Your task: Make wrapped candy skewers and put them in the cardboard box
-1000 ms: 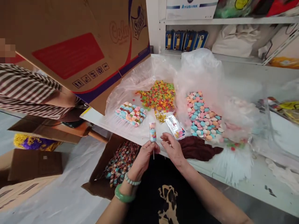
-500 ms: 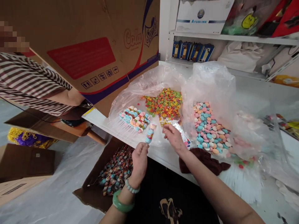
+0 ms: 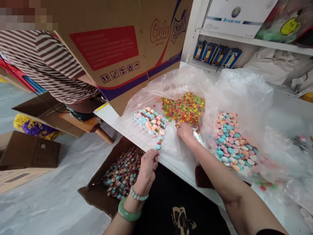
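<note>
A candy skewer (image 3: pixel 159 139) of blue and pale sweets stands up from my left hand (image 3: pixel 149 163), pinched by its lower end between thumb and fingers. My right hand (image 3: pixel 185 132) is lowered to the table, its fingers closed at the near edge of a heap of colourful ring gummies (image 3: pixel 187 109). A bit of something golden shows by those fingertips; what they grip is hidden. Left of the gummies lies a pile of finished candy skewers (image 3: pixel 149 120) on clear plastic. Pastel marshmallow-like sweets (image 3: pixel 232 140) spill out of a plastic bag (image 3: pixel 242 88) to the right.
A cardboard box (image 3: pixel 97 192) full of candy skewers sits below the table edge. A tall carton (image 3: pixel 122 42) stands on the table at left, with a person in a striped shirt (image 3: pixel 56 65) behind it. A shelf (image 3: pixel 256 40) holds boxes and bags. Dark cloth (image 3: pixel 202 178) lies under my right forearm.
My right hand has gone from hovering with loosely curled fingers to closed fingers down at the gummies' edge. My left hand still holds the candy skewer. The view has turned slightly left.
</note>
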Action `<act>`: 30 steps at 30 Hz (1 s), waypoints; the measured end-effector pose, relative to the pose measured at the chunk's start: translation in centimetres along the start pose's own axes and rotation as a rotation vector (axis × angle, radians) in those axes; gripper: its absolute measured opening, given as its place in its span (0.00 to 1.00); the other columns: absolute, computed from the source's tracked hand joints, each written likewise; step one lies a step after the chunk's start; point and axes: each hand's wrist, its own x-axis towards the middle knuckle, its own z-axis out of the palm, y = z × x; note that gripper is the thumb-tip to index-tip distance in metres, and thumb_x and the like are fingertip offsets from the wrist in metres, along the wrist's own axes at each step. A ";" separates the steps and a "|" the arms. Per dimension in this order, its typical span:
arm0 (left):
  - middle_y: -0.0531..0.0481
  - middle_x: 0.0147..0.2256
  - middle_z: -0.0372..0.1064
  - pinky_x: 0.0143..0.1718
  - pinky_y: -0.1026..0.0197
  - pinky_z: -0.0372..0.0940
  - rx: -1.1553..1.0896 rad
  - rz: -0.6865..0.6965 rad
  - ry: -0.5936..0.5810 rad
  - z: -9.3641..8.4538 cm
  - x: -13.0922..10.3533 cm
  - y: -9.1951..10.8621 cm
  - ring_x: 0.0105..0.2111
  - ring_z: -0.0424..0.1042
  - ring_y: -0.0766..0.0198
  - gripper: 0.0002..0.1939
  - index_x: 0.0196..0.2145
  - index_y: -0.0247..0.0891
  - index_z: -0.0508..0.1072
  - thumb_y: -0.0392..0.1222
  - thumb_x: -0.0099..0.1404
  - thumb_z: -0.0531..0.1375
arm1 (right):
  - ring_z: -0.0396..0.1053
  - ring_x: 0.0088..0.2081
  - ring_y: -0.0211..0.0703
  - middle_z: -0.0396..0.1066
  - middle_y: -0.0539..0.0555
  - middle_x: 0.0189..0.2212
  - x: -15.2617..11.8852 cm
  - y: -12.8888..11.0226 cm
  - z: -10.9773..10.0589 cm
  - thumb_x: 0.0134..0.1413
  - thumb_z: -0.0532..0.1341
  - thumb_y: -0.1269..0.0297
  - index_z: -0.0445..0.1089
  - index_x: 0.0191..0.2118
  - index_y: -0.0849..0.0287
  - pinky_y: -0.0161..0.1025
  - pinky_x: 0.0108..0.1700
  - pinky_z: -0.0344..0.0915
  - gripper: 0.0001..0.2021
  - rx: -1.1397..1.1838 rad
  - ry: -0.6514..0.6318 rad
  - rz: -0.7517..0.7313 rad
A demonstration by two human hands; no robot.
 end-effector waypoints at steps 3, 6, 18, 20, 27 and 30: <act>0.61 0.15 0.54 0.13 0.70 0.38 0.004 -0.013 -0.024 0.1 0.0 -0.3 0.11 0.45 0.79 0.14 0.21 0.35 0.67 0.47 0.48 0.64 | 0.69 0.41 0.47 0.74 0.55 0.37 -0.7 1.5 -0.5 0.51 0.54 0.71 0.71 0.32 0.58 0.40 0.42 0.61 0.08 0.095 0.079 -0.026; 0.60 0.15 0.54 0.14 0.70 0.37 0.017 -0.019 -0.040 0.4 -0.1 -0.6 0.12 0.45 0.80 0.14 0.22 0.35 0.67 0.47 0.48 0.65 | 0.66 0.37 0.42 0.71 0.52 0.32 -1.6 3.1 -1.2 0.52 0.53 0.66 0.66 0.29 0.58 0.36 0.38 0.60 0.06 0.259 0.167 -0.058; 0.59 0.17 0.59 0.13 0.69 0.39 0.149 0.023 -0.126 4.0 -0.9 -0.2 0.11 0.49 0.79 0.16 0.24 0.33 0.70 0.48 0.44 0.68 | 0.62 0.25 0.34 0.67 0.46 0.21 -5.8 7.7 -2.2 0.35 0.67 0.61 0.69 0.26 0.58 0.34 0.30 0.58 0.10 1.318 0.001 -0.045; 0.59 0.17 0.60 0.13 0.69 0.40 0.150 -0.004 -0.141 4.5 -0.9 -0.5 0.11 0.49 0.79 0.16 0.25 0.33 0.70 0.47 0.45 0.68 | 0.61 0.24 0.33 0.67 0.46 0.21 -6.0 8.1 -2.2 0.36 0.67 0.61 0.70 0.25 0.58 0.33 0.28 0.57 0.09 1.352 0.018 -0.057; 0.58 0.16 0.60 0.13 0.69 0.40 0.090 -0.148 -0.130 5.2 -1.0 -1.3 0.10 0.49 0.78 0.11 0.25 0.33 0.70 0.44 0.49 0.65 | 0.57 0.20 0.29 0.66 0.44 0.20 -5.5 9.0 -2.4 0.33 0.69 0.65 0.71 0.27 0.59 0.29 0.20 0.49 0.10 1.529 0.085 -0.006; 0.56 0.17 0.62 0.13 0.70 0.45 0.038 -0.176 -0.150 5.1 -1.1 -1.2 0.11 0.53 0.77 0.11 0.25 0.32 0.70 0.43 0.50 0.66 | 0.61 0.19 0.30 0.70 0.46 0.22 -5.6 9.0 -2.9 0.35 0.68 0.66 0.68 0.27 0.58 0.29 0.19 0.54 0.10 1.636 0.055 0.019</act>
